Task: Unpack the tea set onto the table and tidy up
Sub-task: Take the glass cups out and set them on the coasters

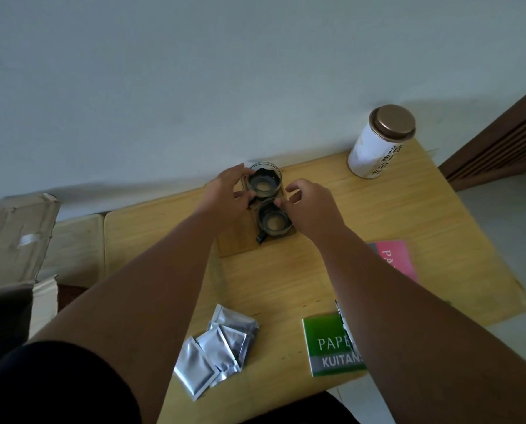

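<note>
Two glass cups, each with a dark inner ring and dark handle, sit on a wooden tray (234, 244) at the far middle of the table (286, 276). Far cup (264, 181) stands near the wall; near cup (273, 221) just in front of it, rims almost touching. Left hand (228, 191) wraps the far cup's left side, fingers curled on the rim. Right hand (310, 206) pinches the near cup's rim. Foil sachets (216, 347) lie at the near edge; a white tin (378, 145) stands at the far right.
</note>
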